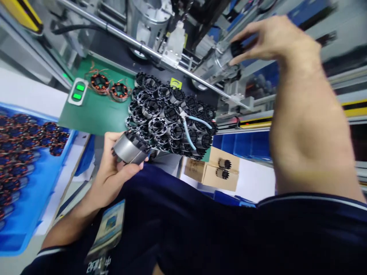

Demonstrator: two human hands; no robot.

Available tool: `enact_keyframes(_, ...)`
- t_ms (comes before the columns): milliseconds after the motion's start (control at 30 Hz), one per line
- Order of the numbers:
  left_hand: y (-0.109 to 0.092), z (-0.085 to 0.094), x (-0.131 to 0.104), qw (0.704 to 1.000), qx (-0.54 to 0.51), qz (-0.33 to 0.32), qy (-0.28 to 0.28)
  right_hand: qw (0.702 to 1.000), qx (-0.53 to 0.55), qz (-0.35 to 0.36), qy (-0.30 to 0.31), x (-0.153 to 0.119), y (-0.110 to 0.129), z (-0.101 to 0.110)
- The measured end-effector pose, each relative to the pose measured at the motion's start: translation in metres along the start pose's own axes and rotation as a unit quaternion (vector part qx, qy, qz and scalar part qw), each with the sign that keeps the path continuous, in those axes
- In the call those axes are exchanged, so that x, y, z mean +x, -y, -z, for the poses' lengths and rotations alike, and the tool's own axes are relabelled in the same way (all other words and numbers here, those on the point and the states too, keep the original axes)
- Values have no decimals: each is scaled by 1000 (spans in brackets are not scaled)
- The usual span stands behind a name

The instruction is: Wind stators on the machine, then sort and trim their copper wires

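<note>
The left hand (116, 178) is grasping a toothed core (130, 148), a grey metal cylinder with black teeth at its ends, and is keeping it tilted in front of the near edge of the green counter (94, 116). The right hand (276, 40) is reaching up to the machine, its thumb and fingers closing around a black piece (236, 49) at the end of a metal cylinder (210, 68); how far that piece is sitting inside the cylinder, I cannot tell.

At the far left, a blue tray (24, 217) is holding many copper-wound cores (20, 147). They are crowding together in rows over most of its floor, while a strip of bare blue is showing along the near side. A cardboard box (197, 171) at the lower right is bearing two more black-toothed cores (225, 164), which are lying on their sides next to each other; whether they are resting in it or on a flap is unclear. Blue bins (246, 144) are standing behind it, their contents too blurred to make out.

On the counter, a pile of unwound cores (157, 126) is rising in layers, and pliers (187, 133) with pale blue handles are lying across its top. Two wound rings (99, 83) are resting beside a green-lit switch box (78, 91).
</note>
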State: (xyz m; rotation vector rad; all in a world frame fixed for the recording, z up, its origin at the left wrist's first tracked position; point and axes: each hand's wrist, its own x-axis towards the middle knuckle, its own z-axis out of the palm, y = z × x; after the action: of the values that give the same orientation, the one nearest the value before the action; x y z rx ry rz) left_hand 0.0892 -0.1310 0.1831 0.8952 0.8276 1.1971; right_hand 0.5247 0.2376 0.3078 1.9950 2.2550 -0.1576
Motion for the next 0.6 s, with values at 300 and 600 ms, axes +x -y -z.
enact_keyframes(300,5,1,-4,997,-81,16,10,999,-38,21,21,5,7,9)
enact_keyframes(600,39,60,-16,992,-18,47,-115,999,5,30,42,15,-5,9)
